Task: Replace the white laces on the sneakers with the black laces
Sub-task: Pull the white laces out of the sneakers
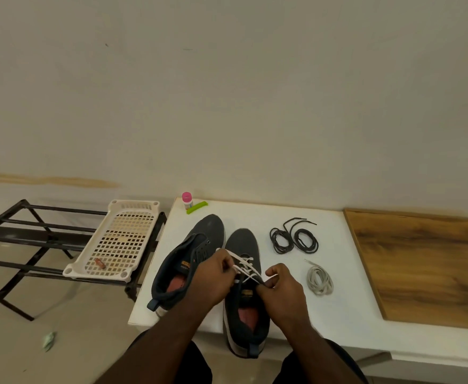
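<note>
Two dark grey sneakers stand on a white table. The left sneaker has bare eyelets. The right sneaker still carries a white lace crossing its eyelets. My left hand pinches one strand of that lace at the shoe's left side. My right hand pinches another strand at its right side. A loose coiled white lace lies right of the shoes. Two coiled black laces lie behind it.
A small pink-capped bottle and a green clip sit at the table's back left corner. A wooden board covers the table's right end. Left of the table, a white perforated tray rests on a black metal rack.
</note>
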